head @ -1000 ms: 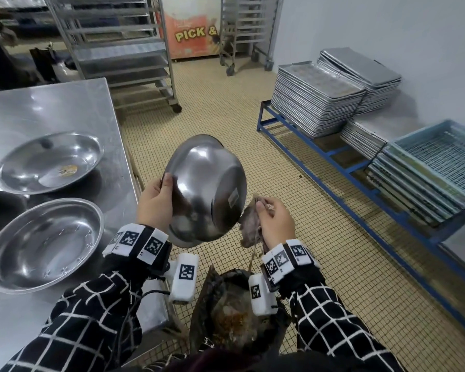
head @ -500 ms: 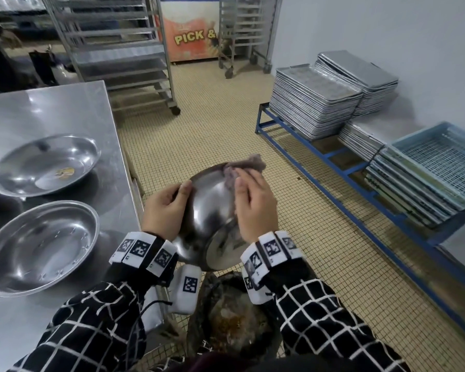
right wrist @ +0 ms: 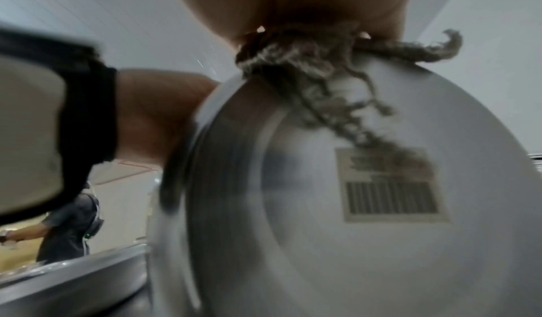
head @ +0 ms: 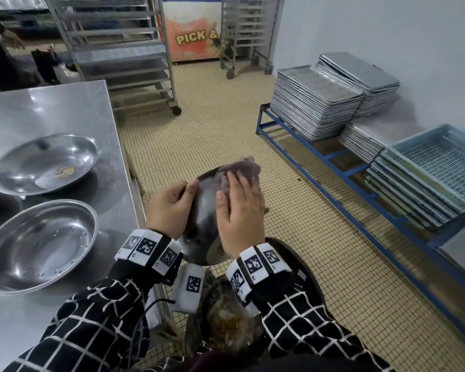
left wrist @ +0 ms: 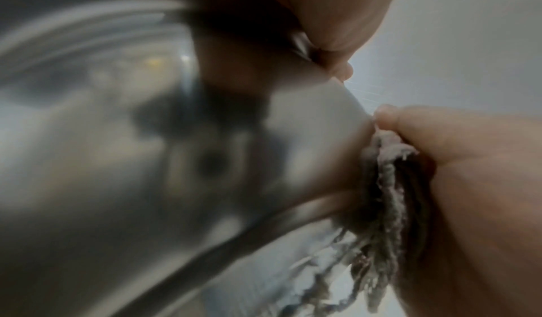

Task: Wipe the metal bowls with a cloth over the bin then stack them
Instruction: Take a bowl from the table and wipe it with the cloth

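Over the black-lined bin (head: pixel 302 267) I hold a metal bowl (head: pixel 200 210) tilted on edge, its outside turned toward me. My left hand (head: pixel 169 208) grips its left rim, thumb on the outer wall. My right hand (head: pixel 239 210) lies flat on a frayed grey-purple cloth (head: pixel 242 167) and presses it against the bowl's upper outside. In the right wrist view the cloth (right wrist: pixel 308 62) is bunched under my palm on the bowl's base (right wrist: pixel 337 240), above a barcode label (right wrist: pixel 390 182). The left wrist view shows the bowl (left wrist: pixel 146 159) and the cloth (left wrist: pixel 387 194) under my right palm.
Two shallow metal bowls (head: pixel 46 162) (head: pixel 38 245) sit on the steel table (head: pixel 51 108) at my left. A blue rack with stacked trays (head: pixel 317 103) and blue crates (head: pixel 440 162) runs along the right wall. Wheeled racks (head: pixel 118 49) stand behind. Another person (right wrist: pixel 67 229) stands beyond the table.
My right hand went from pinching the cloth beside the bowl to pressing it flat on the bowl's upper outside. The bowl has dropped lower toward the bin.
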